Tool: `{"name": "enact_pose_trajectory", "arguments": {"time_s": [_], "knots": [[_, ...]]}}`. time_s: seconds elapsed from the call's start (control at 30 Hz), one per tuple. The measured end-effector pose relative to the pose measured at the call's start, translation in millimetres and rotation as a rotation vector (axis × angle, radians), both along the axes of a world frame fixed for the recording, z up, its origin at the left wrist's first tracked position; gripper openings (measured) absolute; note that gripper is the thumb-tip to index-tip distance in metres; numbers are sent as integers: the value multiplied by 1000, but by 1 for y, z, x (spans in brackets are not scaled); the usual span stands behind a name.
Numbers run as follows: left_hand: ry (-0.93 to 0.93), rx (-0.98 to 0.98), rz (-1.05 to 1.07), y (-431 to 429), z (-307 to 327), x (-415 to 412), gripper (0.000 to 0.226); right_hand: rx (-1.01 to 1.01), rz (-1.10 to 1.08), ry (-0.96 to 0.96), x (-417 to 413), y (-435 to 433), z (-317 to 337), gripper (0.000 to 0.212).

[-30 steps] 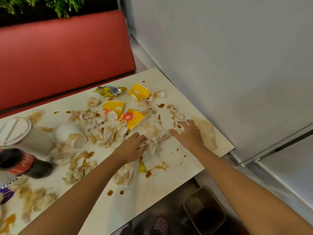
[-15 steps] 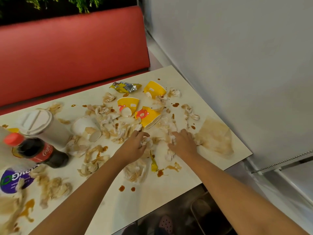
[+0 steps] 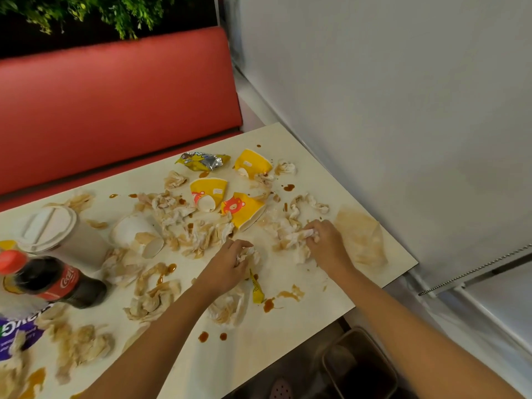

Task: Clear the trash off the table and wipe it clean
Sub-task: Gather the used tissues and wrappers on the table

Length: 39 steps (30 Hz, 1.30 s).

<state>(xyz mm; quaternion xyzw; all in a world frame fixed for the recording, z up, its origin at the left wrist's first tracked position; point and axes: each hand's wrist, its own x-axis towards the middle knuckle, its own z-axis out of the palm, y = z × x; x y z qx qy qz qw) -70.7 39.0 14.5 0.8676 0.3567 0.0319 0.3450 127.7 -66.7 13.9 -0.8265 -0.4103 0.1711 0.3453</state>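
the left hand [image 3: 227, 267] rests on the middle of the bench [image 3: 290, 329], and its fingers [image 3: 241, 243] are curled around a crumpled white tissue [image 3: 247, 256]. the right hand [image 3: 329, 247] is near it, closer to the wall; its fingers [image 3: 312, 226] are bent and pinch a stained tissue wad [image 3: 302, 235]. more soiled tissues [image 3: 201, 234] and brown sauce spots [image 3: 203, 336] cover the bench. three yellow paper cups [image 3: 241, 210] lie on their sides behind the hands. a cola bottle [image 3: 54, 280] and a white lidded cup [image 3: 60, 234] are at the left. a bin [image 3: 375, 347] stands below the bench edge.
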Motion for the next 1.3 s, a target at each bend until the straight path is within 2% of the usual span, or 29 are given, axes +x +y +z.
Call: {"name": "enact_pose_trajectory", "arguments": {"time_s": [0.13,0.37,0.5,0.6,0.73,0.93,1.17,1.3], "knots": [[-47,18,13,0,1,10,35,-111,-71,-148,20,-8,-3,32],[-96,41,24,-2,3,15,47,-478,145,-165,8,-8,-20,48],[-84,55,0,-3,-1,9,50,-512,159,-226,-15,-3,-26,53],[-79,45,3,-5,-1,5,49,-464,194,-353,-28,-2,-32,49],[-93,23,0,-12,-2,0,47,-381,219,-357,-35,-4,-34,32],[-97,-17,16,-16,2,-1,44,-161,123,-285,-18,-5,-8,26],[-137,26,-60,-3,21,13,42,96,23,-213,7,3,54,23],[-159,49,-105,10,35,30,42,235,-116,-85,10,4,90,22]]}}
